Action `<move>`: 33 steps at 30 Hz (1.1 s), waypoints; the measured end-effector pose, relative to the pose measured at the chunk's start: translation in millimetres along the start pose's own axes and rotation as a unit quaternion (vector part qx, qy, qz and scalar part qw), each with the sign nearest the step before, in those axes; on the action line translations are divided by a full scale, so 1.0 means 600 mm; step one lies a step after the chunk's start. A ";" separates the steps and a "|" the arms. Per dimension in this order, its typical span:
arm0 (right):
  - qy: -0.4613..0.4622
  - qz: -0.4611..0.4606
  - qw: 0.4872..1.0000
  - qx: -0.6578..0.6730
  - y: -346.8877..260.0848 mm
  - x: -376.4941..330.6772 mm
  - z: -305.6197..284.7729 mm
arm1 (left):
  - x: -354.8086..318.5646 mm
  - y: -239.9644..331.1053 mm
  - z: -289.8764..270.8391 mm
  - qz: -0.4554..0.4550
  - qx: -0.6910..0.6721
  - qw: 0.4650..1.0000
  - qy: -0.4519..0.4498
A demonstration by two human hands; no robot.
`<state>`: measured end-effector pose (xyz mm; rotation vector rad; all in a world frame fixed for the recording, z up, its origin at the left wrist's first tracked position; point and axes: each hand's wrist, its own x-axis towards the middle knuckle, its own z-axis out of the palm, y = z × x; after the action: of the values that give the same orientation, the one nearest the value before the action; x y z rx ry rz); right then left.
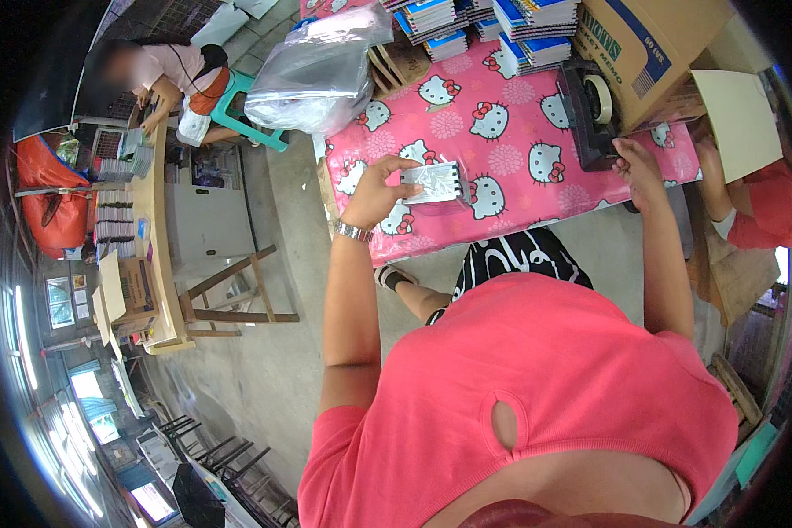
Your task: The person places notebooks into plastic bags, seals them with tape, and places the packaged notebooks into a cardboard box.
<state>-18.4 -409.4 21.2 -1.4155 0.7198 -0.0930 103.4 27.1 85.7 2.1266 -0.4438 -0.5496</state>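
Item, frame centre: small plastic-wrapped packet (431, 183), probably light and slippery, pinched at its edge by left hand (380, 187). Right hand (638, 167), fingers curled, touched black tape dispenser (590, 114).

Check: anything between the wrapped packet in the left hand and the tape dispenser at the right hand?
Nothing visible. Between the wrapped packet in the left hand and the tape dispenser touched by the right hand lies only bare pink tablecloth.
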 end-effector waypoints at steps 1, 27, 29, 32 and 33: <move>0.022 -0.001 0.997 0.077 0.007 -0.003 0.004 | 0.002 -0.009 0.003 0.011 -0.036 0.999 -0.003; -0.591 -0.300 0.545 -0.513 -0.160 0.012 0.508 | 0.000 -0.021 0.008 -0.023 -0.193 0.979 -0.061; -0.596 -0.284 0.528 -0.534 -0.152 0.030 0.514 | -0.001 -0.023 0.007 -0.030 -0.208 0.975 -0.076; -0.596 -0.214 0.566 -0.528 -0.105 0.061 0.501 | -0.004 -0.017 0.012 -0.017 -0.243 0.967 -0.070; -0.641 -0.094 0.628 -0.432 -0.082 0.072 0.487 | -0.005 -0.013 0.016 0.005 -0.263 0.964 -0.049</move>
<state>180.8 -187.1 44.2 -1.9472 -0.7370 1.1675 96.7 26.7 74.9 1.5924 -0.3185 -0.6843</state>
